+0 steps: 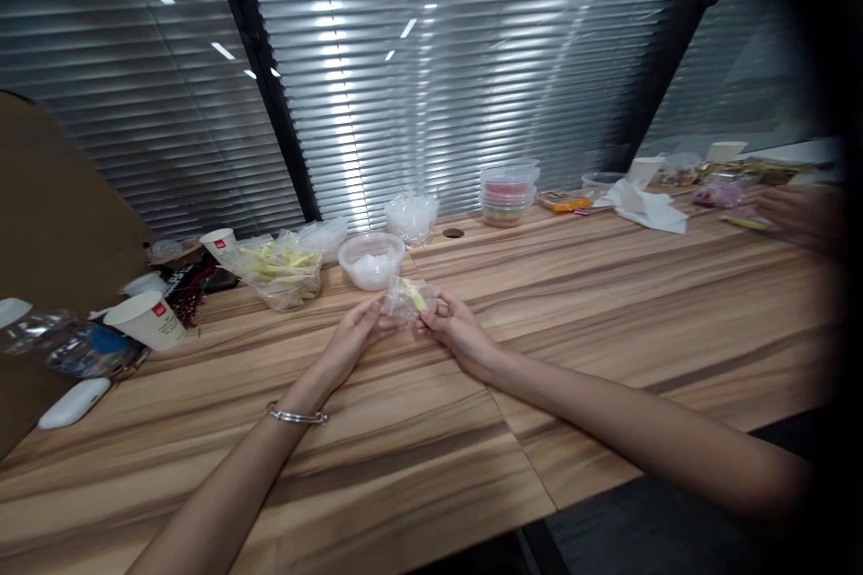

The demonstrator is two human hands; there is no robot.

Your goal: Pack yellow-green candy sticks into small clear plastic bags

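Note:
Over the middle of the table, my left hand (368, 322) is closed on the left edge of a small clear plastic bag (399, 301). A thin yellow piece (413, 295) shows at the bag's right side, with the fingertips of my right hand (453, 325) pinched on its lower end. Whether the yellow piece is inside the bag or at its mouth, I cannot tell. Just behind my hands stands a clear round tub (370, 259) with whitish clear plastic in it. Left of that tub, a clear bag (283, 274) holds several similar yellow pieces.
Paper cups (149, 320), a plastic bottle (87, 349) and a white case (74, 402) are at the left. Stacked tubs (507, 196) stand at the back, beside an orange packet (564, 202) and white tissue (648, 207). Another person's blurred hand (799, 211) is at the far right.

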